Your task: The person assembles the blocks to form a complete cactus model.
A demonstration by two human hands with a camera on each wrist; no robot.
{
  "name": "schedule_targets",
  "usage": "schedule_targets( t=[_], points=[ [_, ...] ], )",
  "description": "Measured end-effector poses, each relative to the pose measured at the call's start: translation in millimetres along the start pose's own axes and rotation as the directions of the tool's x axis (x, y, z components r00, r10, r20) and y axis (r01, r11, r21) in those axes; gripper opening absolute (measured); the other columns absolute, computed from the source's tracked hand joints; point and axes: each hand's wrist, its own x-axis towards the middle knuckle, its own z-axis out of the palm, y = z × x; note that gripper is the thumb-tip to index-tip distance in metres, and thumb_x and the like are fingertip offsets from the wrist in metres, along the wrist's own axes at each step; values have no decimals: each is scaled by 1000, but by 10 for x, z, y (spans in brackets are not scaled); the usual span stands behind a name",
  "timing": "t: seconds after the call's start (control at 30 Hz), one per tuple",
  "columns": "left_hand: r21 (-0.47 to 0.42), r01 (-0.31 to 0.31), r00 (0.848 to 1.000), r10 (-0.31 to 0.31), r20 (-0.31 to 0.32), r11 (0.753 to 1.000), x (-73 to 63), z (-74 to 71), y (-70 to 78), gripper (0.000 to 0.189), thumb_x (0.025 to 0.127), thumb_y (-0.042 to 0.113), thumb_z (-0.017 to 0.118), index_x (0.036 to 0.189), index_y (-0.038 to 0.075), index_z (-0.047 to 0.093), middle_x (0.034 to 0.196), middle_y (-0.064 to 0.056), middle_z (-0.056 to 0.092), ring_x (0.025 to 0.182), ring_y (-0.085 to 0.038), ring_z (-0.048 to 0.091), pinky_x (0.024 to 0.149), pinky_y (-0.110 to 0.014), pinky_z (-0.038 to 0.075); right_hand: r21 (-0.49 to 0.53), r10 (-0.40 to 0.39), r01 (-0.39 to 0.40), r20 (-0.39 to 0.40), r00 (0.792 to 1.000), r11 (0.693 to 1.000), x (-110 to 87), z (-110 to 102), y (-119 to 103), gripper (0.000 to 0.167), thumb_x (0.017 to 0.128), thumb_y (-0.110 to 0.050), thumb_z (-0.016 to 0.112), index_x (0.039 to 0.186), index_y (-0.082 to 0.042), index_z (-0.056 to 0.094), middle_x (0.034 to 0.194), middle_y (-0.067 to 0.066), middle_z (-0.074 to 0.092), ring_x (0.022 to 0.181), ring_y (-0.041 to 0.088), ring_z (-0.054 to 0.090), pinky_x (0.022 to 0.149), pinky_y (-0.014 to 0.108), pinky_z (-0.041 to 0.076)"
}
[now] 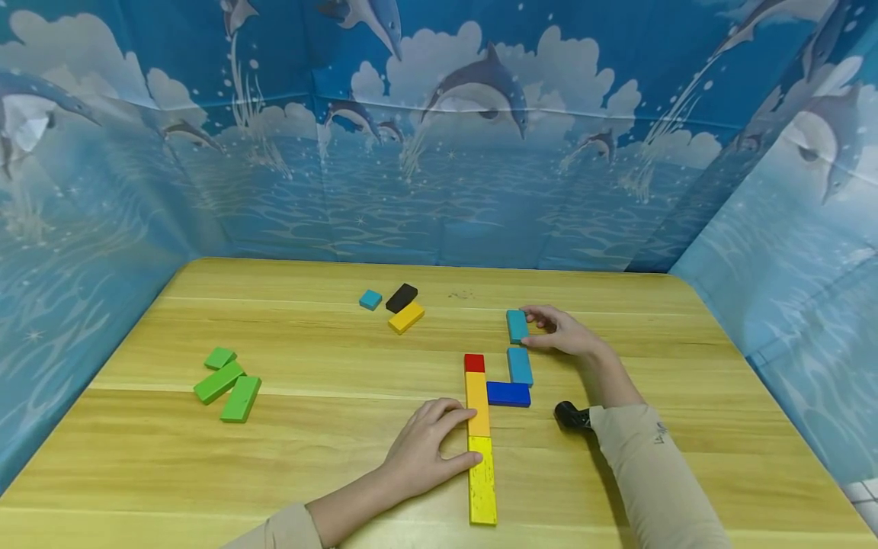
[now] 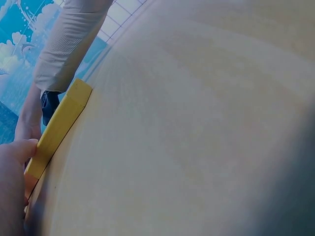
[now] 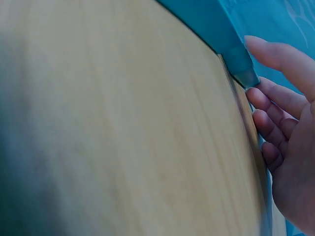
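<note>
In the head view a column of blocks runs up the table: a long yellow block [image 1: 483,488], an orange block [image 1: 477,404] and a red block [image 1: 474,363] at the far end. My left hand [image 1: 428,450] rests against the column's left side, forefinger on the orange block and thumb on the yellow one. A dark blue block [image 1: 508,394] juts right from the orange block, and a light blue block [image 1: 520,366] stands off its right end. Just beyond, with a small gap, my right hand [image 1: 562,330] pinches a teal block [image 1: 517,326] between thumb and forefinger.
Several green blocks [image 1: 240,399] lie at the left. Toward the back are a small teal block [image 1: 370,300], a black block [image 1: 402,297] and a loose yellow-orange block [image 1: 407,318]. A black wrist camera [image 1: 571,416] sits by the right sleeve. Dolphin-print curtains [image 1: 439,191] surround the table.
</note>
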Motion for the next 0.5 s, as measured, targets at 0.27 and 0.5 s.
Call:
schedule_targets(
  t=[0.27, 0.5],
  points=[
    [2, -1, 1000, 1, -2, 1000, 0, -5, -7, 54, 83, 55, 55, 127, 23, 53, 124, 4, 47, 116, -14, 41, 96, -37, 37, -27, -4, 3, -1, 1000, 1000, -3, 14, -11, 52, 94, -20, 51, 138, 2, 33, 124, 20, 41, 106, 29, 38, 90, 43, 33],
    [0, -5, 1000, 5, -4, 1000, 7, -16, -13, 54, 83, 55, 56, 127, 23, 53, 124, 4, 47, 116, -14, 41, 97, -37, 37, -23, -6, 6, 2, 1000, 1000, -7, 24, -11, 51, 94, -19, 52, 137, 0, 35, 127, 21, 40, 109, 31, 37, 92, 45, 32]
  ],
)
